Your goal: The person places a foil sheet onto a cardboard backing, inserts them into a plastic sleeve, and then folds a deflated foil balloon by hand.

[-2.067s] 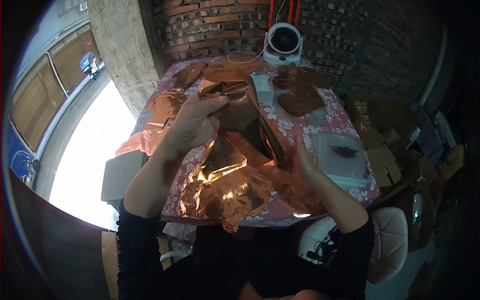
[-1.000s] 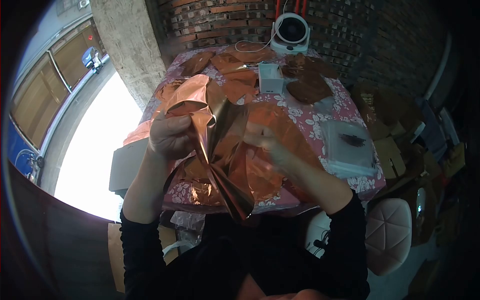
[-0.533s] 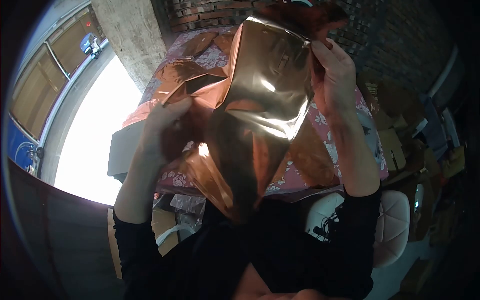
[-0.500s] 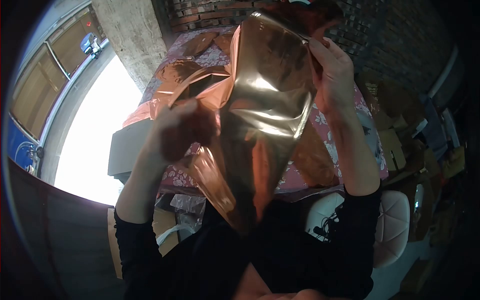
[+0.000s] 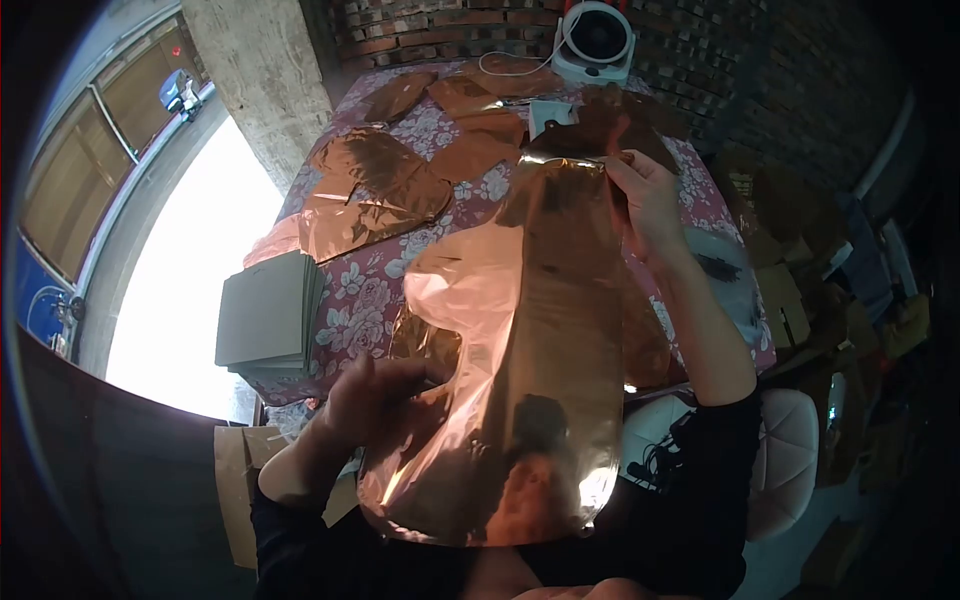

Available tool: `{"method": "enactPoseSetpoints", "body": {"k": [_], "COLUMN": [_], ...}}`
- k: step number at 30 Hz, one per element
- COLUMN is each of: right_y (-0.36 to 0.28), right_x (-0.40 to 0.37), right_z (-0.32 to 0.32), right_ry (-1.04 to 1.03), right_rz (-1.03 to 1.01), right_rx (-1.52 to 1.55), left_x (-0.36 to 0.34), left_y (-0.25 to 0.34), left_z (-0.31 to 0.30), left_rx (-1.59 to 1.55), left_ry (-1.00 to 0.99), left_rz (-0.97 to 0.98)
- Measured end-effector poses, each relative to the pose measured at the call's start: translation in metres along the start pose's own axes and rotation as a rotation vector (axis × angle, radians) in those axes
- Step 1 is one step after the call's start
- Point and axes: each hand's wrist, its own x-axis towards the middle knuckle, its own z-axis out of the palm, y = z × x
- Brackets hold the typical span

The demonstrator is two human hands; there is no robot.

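A large copper-coloured foil sheet with a rounded, folded outline hangs between my two hands over the table's front edge. My right hand pinches its upper right corner. At the sheet's lower left is my left hand, its thumb raised and its fingers partly hidden against the foil; whether they grip it cannot be made out. Behind the sheet, more copper foil pieces lie on the flowered pink tablecloth.
A stack of grey cards stands at the table's left corner. At the back are a white fan and a small white box. A clear plastic bag lies at right, beside cardboard boxes. A white chair is near my right side.
The foil sheet has come down and spread out flatter. My right hand has lowered with its corner, and my left hand has moved down toward the sheet's lower left edge.
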Motion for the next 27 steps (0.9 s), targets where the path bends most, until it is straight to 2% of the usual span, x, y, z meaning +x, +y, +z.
{"method": "enactPoseSetpoints", "body": {"k": [1, 2, 4, 6, 8, 10, 12, 13, 14, 16, 17, 18, 20, 24, 26, 27], "right_y": [0.004, 0.010, 0.018, 0.024, 0.038, 0.063, 0.098, 0.101, 0.102, 0.104, 0.118, 0.131, 0.141, 0.137, 0.124, 0.119], "right_x": [0.002, 0.004, 0.009, 0.015, 0.024, 0.039, 0.061, 0.065, 0.068, 0.071, 0.081, 0.089, 0.094, 0.088, 0.078, 0.073], "right_z": [-0.002, -0.004, -0.011, -0.021, -0.024, -0.030, -0.042, -0.040, -0.041, -0.038, -0.041, -0.047, -0.052, -0.067, -0.076, -0.083], "right_ry": [-0.002, 0.013, 0.029, 0.006, 0.034, 0.061, 0.135, 0.147, 0.148, 0.117, 0.165, 0.164, 0.183, 0.225, 0.303, 0.306], "right_rz": [0.001, 0.017, 0.033, 0.124, 0.121, 0.118, -0.032, -0.035, -0.037, 0.159, 0.051, 0.053, -0.092, -0.093, -0.220, -0.213], "right_rx": [0.000, 0.000, -0.001, -0.172, -0.192, -0.210, -0.357, -0.494, -0.493, -0.536, -0.716, -0.715, -1.051, -1.140, -1.056, -1.058], "left_x": [-0.002, -0.002, -0.003, 0.002, 0.011, 0.022, 0.034, 0.037, 0.040, 0.049, 0.055, 0.058, 0.063, 0.067, 0.068, 0.068], "left_y": [0.009, 0.012, 0.021, 0.015, 0.017, 0.023, 0.019, 0.017, 0.017, 0.020, 0.020, 0.019, 0.015, 0.018, 0.016, 0.016], "left_z": [-0.006, -0.003, 0.014, 0.004, 0.004, 0.002, -0.009, -0.019, -0.024, -0.027, -0.025, -0.033, -0.050, -0.053, -0.057, -0.056], "left_rx": [0.152, 0.153, 0.456, 0.454, 0.559, 0.604, 0.659, 0.672, 0.675, 0.656, 0.727, 0.727, 0.818, 0.838, 0.860, 0.859], "left_ry": [0.005, 0.005, 0.237, 0.256, 0.402, 0.445, 0.576, 0.591, 0.591, 0.646, 0.663, 0.665, 0.611, 0.650, 0.621, 0.618], "left_rz": [-0.081, -0.080, -0.335, -0.310, -0.298, -0.304, -0.253, -0.269, -0.269, -0.353, -0.335, -0.337, -0.279, -0.343, -0.337, -0.344]}}
